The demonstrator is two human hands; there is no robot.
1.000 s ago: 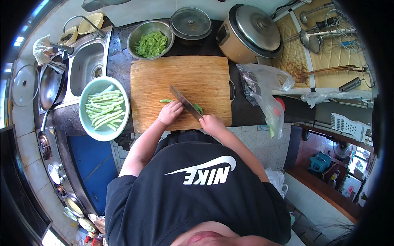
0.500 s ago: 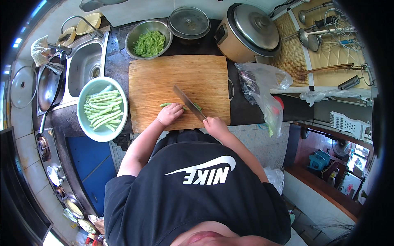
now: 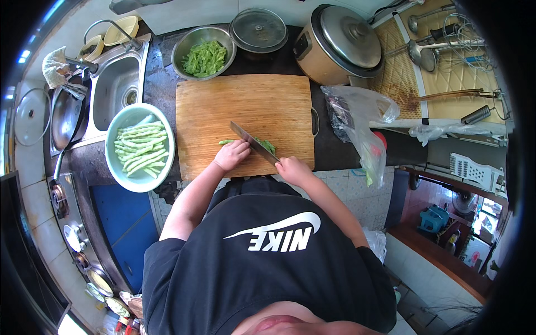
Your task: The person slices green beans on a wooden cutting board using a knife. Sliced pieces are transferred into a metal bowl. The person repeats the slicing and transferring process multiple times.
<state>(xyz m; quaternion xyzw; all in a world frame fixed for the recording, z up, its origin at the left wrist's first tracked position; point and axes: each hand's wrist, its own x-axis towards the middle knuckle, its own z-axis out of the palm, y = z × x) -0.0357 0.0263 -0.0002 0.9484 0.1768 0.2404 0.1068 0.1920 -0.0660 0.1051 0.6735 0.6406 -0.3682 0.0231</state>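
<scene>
On the wooden cutting board (image 3: 240,103), my left hand (image 3: 231,156) is closed over a green bean (image 3: 225,142), whose end pokes out on the left. My right hand (image 3: 292,169) grips the handle of a kitchen knife (image 3: 251,140). Its blade slants up and left, beside the left fingertips. Cut green pieces (image 3: 267,146) lie just right of the blade, partly hidden by it. Whole green beans (image 3: 140,148) fill a pale green basin (image 3: 113,173) to the left of the board. Behind the board, a steel bowl (image 3: 177,51) holds sliced green beans (image 3: 205,58).
A lidded pan (image 3: 258,30) and a large rice cooker (image 3: 343,42) stand behind the board. Plastic bags (image 3: 357,120) hang over the counter edge at right. The sink (image 3: 117,84) and a wok (image 3: 67,120) are at left. Utensils (image 3: 421,53) hang on the right.
The knife blade has shifted slightly left, closer to my left hand, and more cut pieces show to its right. My left hand has stayed nearly in place.
</scene>
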